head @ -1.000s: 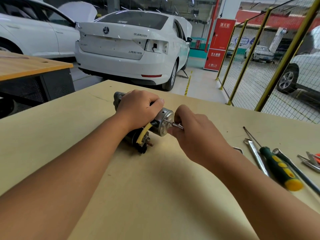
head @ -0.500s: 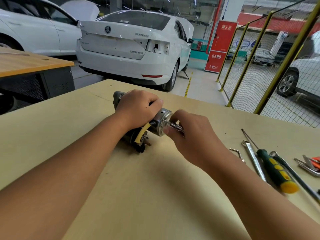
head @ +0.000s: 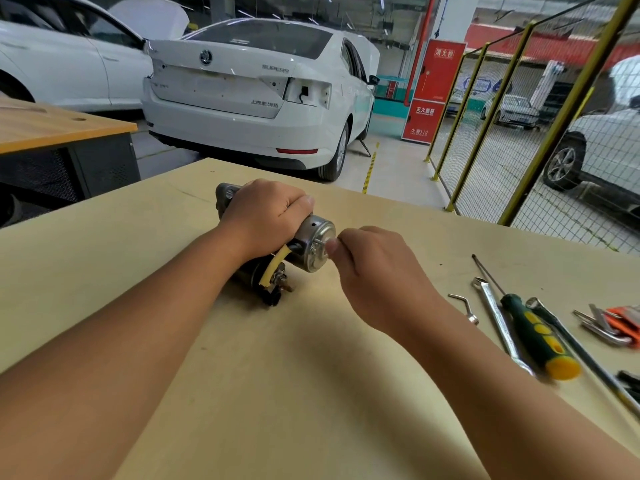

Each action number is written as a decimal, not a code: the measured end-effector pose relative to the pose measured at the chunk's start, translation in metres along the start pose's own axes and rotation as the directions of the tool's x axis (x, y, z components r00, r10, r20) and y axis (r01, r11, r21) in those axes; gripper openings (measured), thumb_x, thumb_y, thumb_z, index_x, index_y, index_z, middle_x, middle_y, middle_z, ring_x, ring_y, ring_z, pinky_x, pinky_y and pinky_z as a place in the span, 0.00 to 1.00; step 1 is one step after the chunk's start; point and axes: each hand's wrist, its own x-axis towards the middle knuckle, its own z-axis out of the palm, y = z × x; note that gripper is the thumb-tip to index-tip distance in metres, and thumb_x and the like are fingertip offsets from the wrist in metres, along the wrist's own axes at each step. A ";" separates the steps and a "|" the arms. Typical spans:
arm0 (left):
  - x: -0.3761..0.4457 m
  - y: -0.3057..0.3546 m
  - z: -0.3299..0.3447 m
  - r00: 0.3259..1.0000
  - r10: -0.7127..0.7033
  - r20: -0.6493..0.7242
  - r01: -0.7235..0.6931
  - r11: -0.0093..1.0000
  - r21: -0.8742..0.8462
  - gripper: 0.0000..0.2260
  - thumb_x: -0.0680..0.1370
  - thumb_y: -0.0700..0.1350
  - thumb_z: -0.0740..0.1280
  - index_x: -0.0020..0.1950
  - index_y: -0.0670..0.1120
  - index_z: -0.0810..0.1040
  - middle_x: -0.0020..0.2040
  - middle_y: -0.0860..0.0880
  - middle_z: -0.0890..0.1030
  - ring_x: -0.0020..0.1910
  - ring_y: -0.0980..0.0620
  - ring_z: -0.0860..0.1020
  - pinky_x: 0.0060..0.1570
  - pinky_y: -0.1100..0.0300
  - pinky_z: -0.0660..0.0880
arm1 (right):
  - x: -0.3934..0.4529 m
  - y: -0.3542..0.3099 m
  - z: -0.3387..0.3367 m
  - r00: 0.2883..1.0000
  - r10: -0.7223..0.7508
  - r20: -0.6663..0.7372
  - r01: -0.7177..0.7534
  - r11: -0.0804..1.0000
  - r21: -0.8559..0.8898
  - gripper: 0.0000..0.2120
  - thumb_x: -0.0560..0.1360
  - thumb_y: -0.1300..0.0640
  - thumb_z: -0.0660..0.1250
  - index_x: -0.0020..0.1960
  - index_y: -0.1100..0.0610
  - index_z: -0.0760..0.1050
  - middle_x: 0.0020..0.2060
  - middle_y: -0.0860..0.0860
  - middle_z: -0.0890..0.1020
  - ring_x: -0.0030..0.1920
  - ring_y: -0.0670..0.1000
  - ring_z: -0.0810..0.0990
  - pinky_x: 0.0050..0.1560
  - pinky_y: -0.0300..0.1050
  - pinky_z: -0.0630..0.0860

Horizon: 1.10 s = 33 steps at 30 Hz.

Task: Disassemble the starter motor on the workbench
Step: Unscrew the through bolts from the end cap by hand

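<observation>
Starter motor (head: 313, 244) mid-workbench (head: 104, 271), edges distant

My bare arms and hands

No sleeves, no gloves — left hand (head: 266, 216) at 11 o'clock, right hand (head: 377, 275) at 2, short nails.

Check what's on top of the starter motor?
The left hand grips the motor from above, covering its mid-body. The silver end cap and yellow lead show; the casing under the palm cannot be seen.
</observation>
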 end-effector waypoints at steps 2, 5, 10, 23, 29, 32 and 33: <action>0.000 0.002 -0.002 1.000 0.003 0.015 -0.003 1.000 0.000 0.22 0.81 0.57 0.54 0.42 0.47 0.83 0.35 0.48 0.81 0.39 0.47 0.79 0.41 0.53 0.71 | 0.002 0.002 0.000 1.000 0.005 -0.002 -0.005 1.000 -0.027 0.13 0.83 0.49 0.60 0.40 0.50 0.68 0.36 0.48 0.72 0.37 0.54 0.72 0.33 0.47 0.67; 0.000 0.001 -0.006 1.000 0.004 0.010 -0.004 0.999 -0.036 0.21 0.82 0.55 0.56 0.45 0.46 0.84 0.37 0.47 0.82 0.41 0.46 0.80 0.44 0.48 0.77 | 0.001 0.005 0.002 0.999 0.032 -0.017 -0.031 0.999 0.031 0.09 0.79 0.51 0.67 0.49 0.51 0.66 0.40 0.49 0.76 0.38 0.55 0.73 0.35 0.52 0.73; 0.000 0.000 -0.008 1.000 -0.004 -0.006 0.004 0.998 -0.057 0.21 0.81 0.56 0.57 0.42 0.45 0.83 0.35 0.48 0.81 0.39 0.47 0.79 0.44 0.46 0.78 | -0.003 0.000 0.006 0.999 -0.005 -0.036 0.008 0.995 0.100 0.10 0.82 0.48 0.62 0.45 0.52 0.70 0.37 0.48 0.74 0.37 0.49 0.71 0.34 0.47 0.66; -0.001 0.000 -0.003 1.000 0.006 -0.024 -0.008 0.997 -0.078 0.18 0.80 0.56 0.60 0.38 0.49 0.81 0.32 0.52 0.79 0.36 0.50 0.77 0.40 0.54 0.73 | -0.004 0.003 0.020 0.988 0.097 -0.117 -0.067 0.969 0.239 0.11 0.83 0.49 0.61 0.46 0.55 0.74 0.34 0.44 0.72 0.37 0.48 0.71 0.35 0.47 0.64; -0.001 0.000 -0.001 1.000 0.015 -0.014 -0.016 0.998 -0.065 0.16 0.81 0.55 0.60 0.37 0.52 0.79 0.32 0.53 0.78 0.36 0.51 0.76 0.39 0.55 0.71 | -0.006 0.009 0.029 0.968 0.188 -0.166 -0.113 0.918 0.380 0.08 0.82 0.49 0.64 0.46 0.50 0.74 0.34 0.43 0.77 0.36 0.44 0.75 0.34 0.44 0.68; -0.001 0.000 -0.001 1.000 0.012 -0.011 -0.013 0.998 -0.063 0.17 0.81 0.55 0.60 0.38 0.51 0.80 0.32 0.53 0.79 0.36 0.52 0.77 0.38 0.56 0.71 | -0.009 0.010 0.034 0.966 0.191 -0.173 -0.106 0.906 0.411 0.05 0.80 0.49 0.67 0.49 0.43 0.71 0.33 0.39 0.78 0.37 0.42 0.76 0.31 0.38 0.67; -0.001 0.000 0.000 1.000 0.013 -0.013 -0.014 0.998 -0.062 0.17 0.81 0.55 0.60 0.38 0.50 0.80 0.32 0.53 0.79 0.36 0.52 0.77 0.38 0.56 0.70 | -0.010 0.011 0.036 0.967 0.191 -0.167 -0.104 0.898 0.427 0.06 0.79 0.48 0.68 0.50 0.42 0.70 0.35 0.36 0.79 0.36 0.41 0.76 0.29 0.34 0.66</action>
